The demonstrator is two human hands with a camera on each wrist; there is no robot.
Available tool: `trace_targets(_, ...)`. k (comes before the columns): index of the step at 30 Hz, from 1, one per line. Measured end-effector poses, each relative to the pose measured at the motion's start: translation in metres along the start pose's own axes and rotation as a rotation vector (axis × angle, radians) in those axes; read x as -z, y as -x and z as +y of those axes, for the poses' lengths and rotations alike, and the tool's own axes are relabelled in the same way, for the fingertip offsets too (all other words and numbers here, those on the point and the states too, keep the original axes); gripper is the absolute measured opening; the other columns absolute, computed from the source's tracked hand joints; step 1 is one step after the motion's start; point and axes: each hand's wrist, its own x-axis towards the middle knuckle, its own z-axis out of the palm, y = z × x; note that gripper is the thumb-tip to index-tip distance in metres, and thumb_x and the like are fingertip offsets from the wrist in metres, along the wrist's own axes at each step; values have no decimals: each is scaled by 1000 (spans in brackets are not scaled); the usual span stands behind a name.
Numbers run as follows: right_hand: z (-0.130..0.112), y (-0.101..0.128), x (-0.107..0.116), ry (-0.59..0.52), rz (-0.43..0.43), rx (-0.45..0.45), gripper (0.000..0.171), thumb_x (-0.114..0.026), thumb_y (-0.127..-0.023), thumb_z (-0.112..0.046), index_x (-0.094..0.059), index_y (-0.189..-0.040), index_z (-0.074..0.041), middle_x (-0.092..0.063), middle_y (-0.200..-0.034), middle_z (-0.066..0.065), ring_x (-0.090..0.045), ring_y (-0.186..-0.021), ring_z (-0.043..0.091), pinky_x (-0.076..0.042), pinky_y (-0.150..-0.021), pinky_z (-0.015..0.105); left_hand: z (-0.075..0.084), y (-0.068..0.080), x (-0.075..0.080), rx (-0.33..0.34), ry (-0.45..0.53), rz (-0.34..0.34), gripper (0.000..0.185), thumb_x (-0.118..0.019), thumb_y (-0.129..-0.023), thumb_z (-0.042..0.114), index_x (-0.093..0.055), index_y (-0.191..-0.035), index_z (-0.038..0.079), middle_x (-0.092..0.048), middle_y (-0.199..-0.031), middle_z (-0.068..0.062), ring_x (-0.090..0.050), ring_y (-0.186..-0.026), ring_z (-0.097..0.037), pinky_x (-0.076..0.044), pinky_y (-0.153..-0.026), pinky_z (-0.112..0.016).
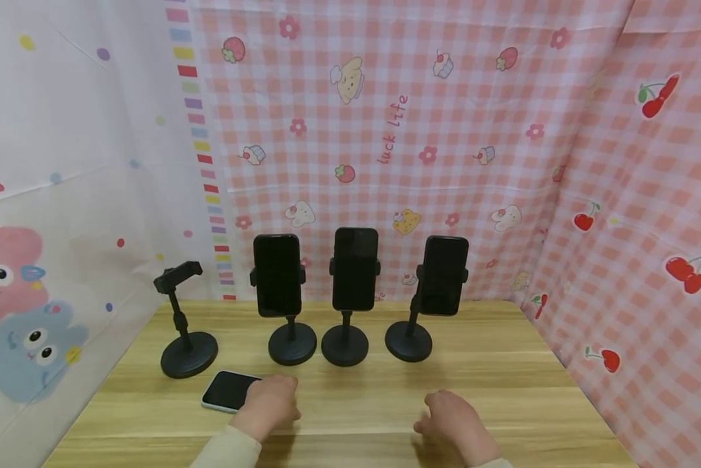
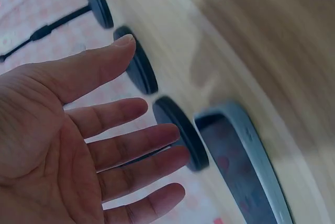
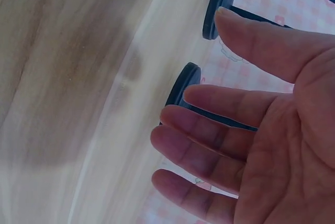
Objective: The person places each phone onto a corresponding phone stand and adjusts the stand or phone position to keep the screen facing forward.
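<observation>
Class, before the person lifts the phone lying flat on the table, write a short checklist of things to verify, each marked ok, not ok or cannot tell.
1. Left hand free of any load: ok, fingers relaxed.
2. Right hand free: ok.
3. Flat phone within reach: ok, at the left hand.
4. Empty stand available: ok, clamp holds nothing.
5. Clamp opened wide enough: cannot tell.
6. Three other stands, e.g. the middle one, occupied: ok.

sleeves: cream, long | hands (image 1: 271,403): bare, no rings

wooden table (image 1: 502,364), pink gingham cloth backdrop (image 1: 444,130), white cartoon sheet (image 1: 64,162)
</observation>
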Motion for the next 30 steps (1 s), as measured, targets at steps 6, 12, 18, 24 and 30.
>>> trace_targets(6, -3, 1, 3, 2, -30, -14, 42, -82, -78, -25, -68, -103, 5, -67, -103, 19, -62, -99, 40, -47, -90, 54, -24, 5, 15, 41, 17, 10, 27, -84, -76, 26, -66, -88, 9, -65, -84, -7, -63, -78, -27, -49, -68, -50)
trace_targets(12, -7, 3, 7, 3, -25, -6, 41, -82, -77, -25, -68, -100, 5, -67, -100, 18, -63, -96, 39, -48, -89, 53, -50, 6, 24, 59, 27, 42, 39, -84, -76, 26, -69, -104, 3, -69, -94, -12, -64, -82, -28, -51, -71, -50)
trace_targets(18, -11, 5, 9, 14, -12, 11, 40, -82, -76, -24, -68, -98, 5, -67, -98, 18, -63, -95, 40, -48, -88, 53, -79, 6, 33, 99, 29, 78, 39, -83, -77, 26, -68, -104, 1, -69, -97, -16, -65, -86, -36, -50, -74, -55)
trace_targets(24, -11, 4, 8, 21, -21, 8, 41, -82, -76, -25, -68, -100, 5, -67, -100, 18, -63, -97, 40, -48, -89, 53, -109, 6, 44, 167, 39, 47, 46, -79, -82, 30, -67, -111, -3, -67, -100, -20, -65, -88, -41, -50, -75, -58)
trace_targets(30, -13, 3, 7, 18, -30, 1, 41, -83, -76, -25, -68, -101, 4, -67, -101, 18, -63, -98, 39, -48, -89, 53, -142, 5, 49, 188, 80, 109, 54, -72, -89, 36, -62, -117, -10, -65, -105, -31, -64, -91, -48, -51, -72, -61)
